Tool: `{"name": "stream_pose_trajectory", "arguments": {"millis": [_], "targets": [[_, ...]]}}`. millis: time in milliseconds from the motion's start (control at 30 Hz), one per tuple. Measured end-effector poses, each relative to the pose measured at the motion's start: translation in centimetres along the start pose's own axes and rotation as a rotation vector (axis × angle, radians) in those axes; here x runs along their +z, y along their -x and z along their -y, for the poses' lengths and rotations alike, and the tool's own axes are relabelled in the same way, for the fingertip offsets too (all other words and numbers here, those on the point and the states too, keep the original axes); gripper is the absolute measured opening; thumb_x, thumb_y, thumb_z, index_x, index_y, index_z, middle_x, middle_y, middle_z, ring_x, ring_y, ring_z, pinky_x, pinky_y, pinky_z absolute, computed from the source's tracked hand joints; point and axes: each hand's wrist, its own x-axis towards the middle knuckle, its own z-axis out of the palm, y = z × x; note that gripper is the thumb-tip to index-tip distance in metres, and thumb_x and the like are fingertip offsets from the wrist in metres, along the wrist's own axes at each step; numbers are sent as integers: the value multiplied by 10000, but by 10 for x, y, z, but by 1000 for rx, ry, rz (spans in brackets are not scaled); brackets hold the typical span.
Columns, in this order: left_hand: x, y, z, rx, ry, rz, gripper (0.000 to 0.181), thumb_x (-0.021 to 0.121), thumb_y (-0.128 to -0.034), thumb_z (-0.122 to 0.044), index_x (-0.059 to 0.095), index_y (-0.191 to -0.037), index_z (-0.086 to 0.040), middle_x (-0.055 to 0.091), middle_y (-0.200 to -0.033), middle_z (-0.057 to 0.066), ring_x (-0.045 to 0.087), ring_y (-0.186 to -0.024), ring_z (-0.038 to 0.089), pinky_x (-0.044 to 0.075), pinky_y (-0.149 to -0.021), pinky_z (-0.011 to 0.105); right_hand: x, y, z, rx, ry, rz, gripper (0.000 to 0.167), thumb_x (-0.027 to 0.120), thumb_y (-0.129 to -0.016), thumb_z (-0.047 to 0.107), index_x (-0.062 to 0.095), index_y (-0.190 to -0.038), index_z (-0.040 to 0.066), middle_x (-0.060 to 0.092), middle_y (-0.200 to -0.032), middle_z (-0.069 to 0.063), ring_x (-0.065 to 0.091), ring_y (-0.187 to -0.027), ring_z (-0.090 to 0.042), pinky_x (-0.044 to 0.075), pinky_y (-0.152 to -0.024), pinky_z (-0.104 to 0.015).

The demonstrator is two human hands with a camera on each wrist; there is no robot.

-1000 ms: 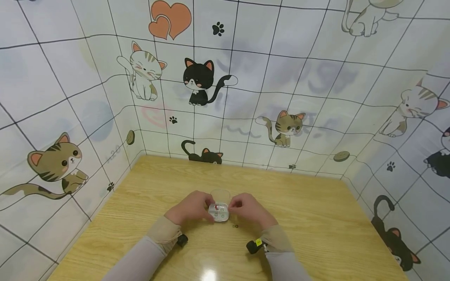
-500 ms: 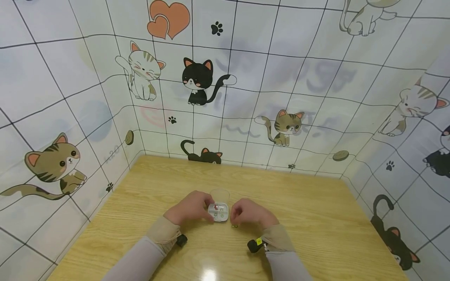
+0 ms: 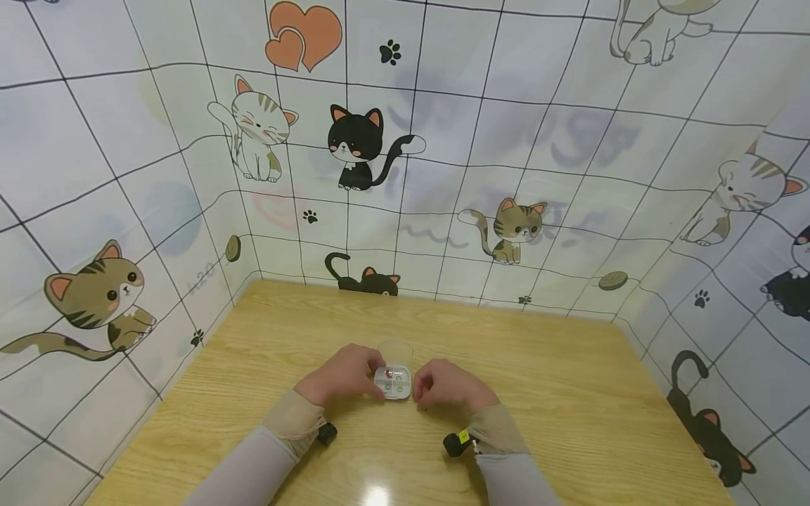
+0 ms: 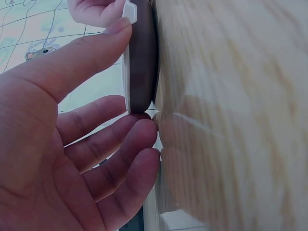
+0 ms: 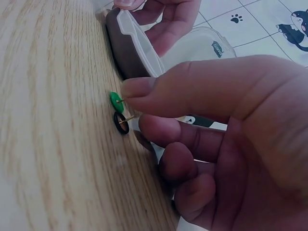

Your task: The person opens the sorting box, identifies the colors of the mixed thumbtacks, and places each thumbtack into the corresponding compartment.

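Note:
A small pill box (image 3: 393, 383) with four compartments lies on the table, its clear lid (image 3: 396, 351) swung back. It has a white rim and a dark brown outer shell (image 4: 143, 57). Something red shows in one compartment; the other contents are too small to tell. My left hand (image 3: 348, 371) holds the box at its left side, thumb on the near edge and fingers at the far one. Right of the box, my right hand (image 3: 452, 385) is low at the table, thumb and forefinger apart beside a green thumbtack (image 5: 116, 102) and a black thumbtack (image 5: 121, 124), pins pointing up.
The wooden table (image 3: 538, 393) extends around both hands. Cat-printed cloth walls (image 3: 443, 169) enclose its back and sides. A small camera is strapped to each wrist.
My right hand has come away from the box's right edge and down to the thumbtacks, which it now hides in the head view. My left hand and the box stay put.

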Motion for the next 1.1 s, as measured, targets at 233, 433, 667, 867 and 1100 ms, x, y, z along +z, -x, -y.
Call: {"name": "stream_pose_trajectory", "arguments": {"millis": [233,433,667,867,1100], "targets": [[0,-1,1,-5,0,-1,435,975,-715,-300,780,-1070,-144,729,-948,-66,597,-860,124,509,-856,344,1,1,0,3,13,-35,153,789,-872,47,745,-800,175,695,-738,90,552,-673,-84,461,-641,-265],[0,0,0,-8,4,6,429,974,-718,-293,780,-1071,-144,726,-944,-70,595,-857,125,504,-853,340,1,1,2,2,34,-77,148,769,-885,38,758,-813,167,691,-747,87,562,-683,-77,470,-657,-256],[0,-1,-1,1,-16,5,433,974,-717,-300,778,-1070,-144,729,-950,-67,586,-857,120,496,-850,336,3,-1,0,13,120,-187,195,698,-864,-16,761,-829,165,687,-821,80,564,-746,-82,477,-708,-257],[0,-2,-2,-2,0,6,443,975,-717,-294,779,-1082,-136,736,-966,-52,603,-882,147,498,-868,354,3,-4,-3,18,205,-283,213,678,-827,-39,756,-820,159,706,-852,51,577,-804,-106,500,-747,-289],[1,-2,1,-9,-11,1,427,975,-718,-299,779,-1068,-154,725,-949,-69,601,-873,138,496,-864,347,3,-5,-5,20,210,-296,191,718,-845,-29,771,-826,153,707,-839,65,579,-791,-97,503,-731,-278]]}}
